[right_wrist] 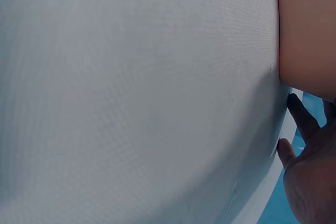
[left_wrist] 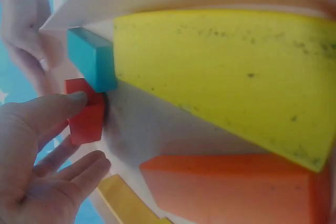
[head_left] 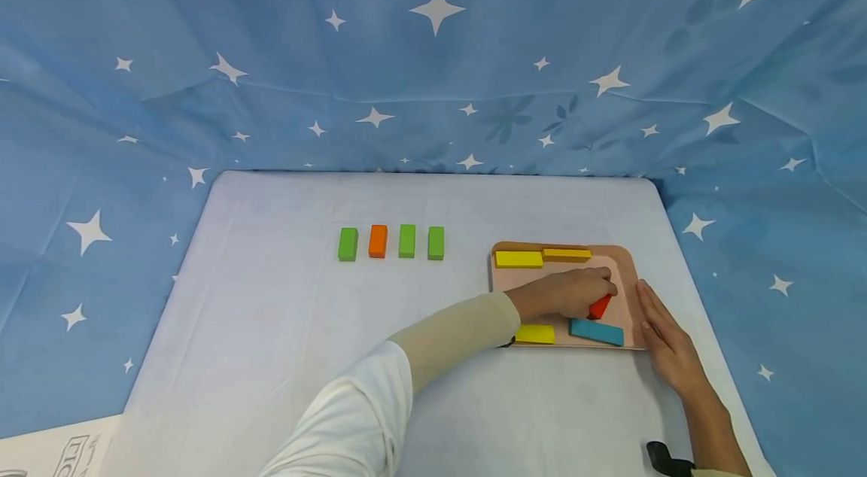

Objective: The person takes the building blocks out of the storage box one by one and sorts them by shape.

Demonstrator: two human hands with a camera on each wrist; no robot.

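My left hand (head_left: 572, 293) reaches over a pink tray (head_left: 630, 296) and holds a red block (head_left: 599, 307) between thumb and fingers. In the left wrist view the thumb lies on the red block (left_wrist: 86, 121), close to a blue block (left_wrist: 92, 59). The blue block (head_left: 596, 332) lies along the tray's near side. Beside it is a yellow block (head_left: 535, 334), partly behind the sleeve. An orange block (left_wrist: 231, 187) shows in the left wrist view; the forearm hides it from the head view. With fingers extended, my right hand (head_left: 670, 349) rests against the tray's right edge.
At the tray's far side lie a yellow block (head_left: 518, 259) and an amber block (head_left: 567, 255). Left of the tray, an orange block (head_left: 378, 241) and several green blocks (head_left: 407, 241) stand in a row on the white table (head_left: 271, 296). A starry blue cloth surrounds the table.
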